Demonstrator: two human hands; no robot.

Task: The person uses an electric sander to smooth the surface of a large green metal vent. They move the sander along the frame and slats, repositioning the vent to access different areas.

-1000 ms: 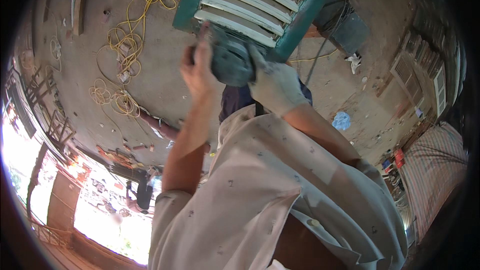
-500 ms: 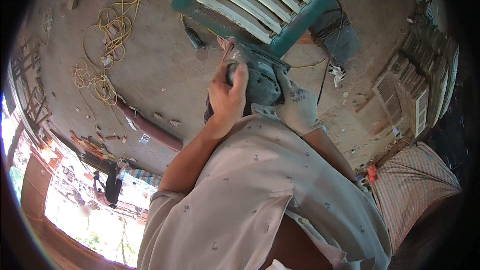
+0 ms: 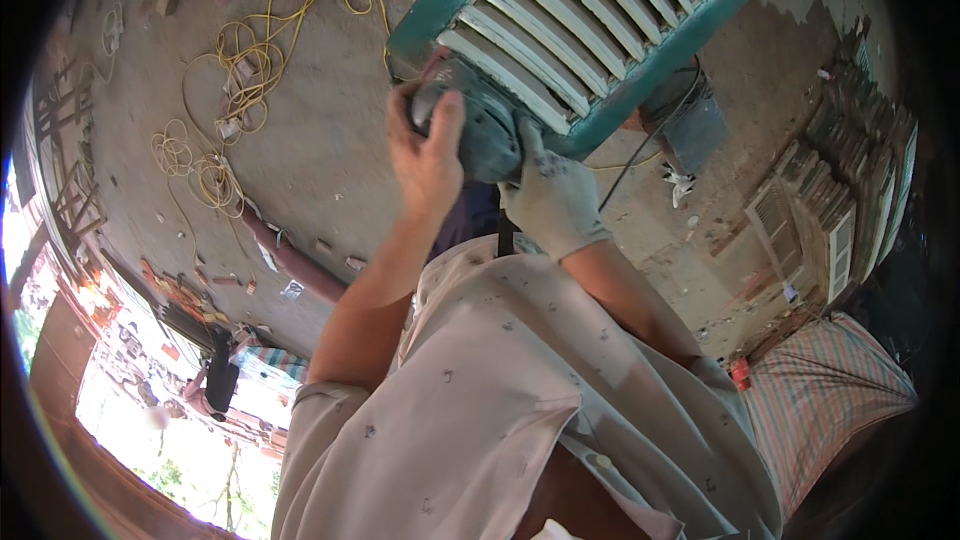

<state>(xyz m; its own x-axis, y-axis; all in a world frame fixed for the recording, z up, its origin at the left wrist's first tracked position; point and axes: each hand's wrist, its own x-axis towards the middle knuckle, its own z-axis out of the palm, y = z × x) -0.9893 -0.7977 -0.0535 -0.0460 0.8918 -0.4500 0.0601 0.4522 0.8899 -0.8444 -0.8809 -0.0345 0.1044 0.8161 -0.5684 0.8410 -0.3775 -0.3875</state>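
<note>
A grey belt sander (image 3: 484, 136) rests on the near end rail of a green-framed shutter (image 3: 618, 105) with white louvre slats. My bare left hand (image 3: 428, 150) is wrapped around the sander's rounded front knob, thumb on top. On the other side, my right hand (image 3: 556, 202), in a pale work glove, grips the rear of the sander; its handle is mostly hidden under the fingers. The sander's underside against the wood cannot be seen. A dark cord (image 3: 640, 155) runs down past the shutter on the right, close to my gloved hand.
Tangled yellow cords (image 3: 245, 80) lie on the concrete floor at left, near a brown-red tube (image 3: 290, 258). Stacked shutters and boards (image 3: 835, 175) stand at right, above a striped cloth (image 3: 825, 400). A grey box-like object (image 3: 695, 130) sits beyond the shutter. Another person (image 3: 218, 380) is far off at lower left.
The sander, with both my hands on it, has shifted left along the shutter's end rail. The shutter and floor appear slightly farther right in view. A tool on the floor is now hidden.
</note>
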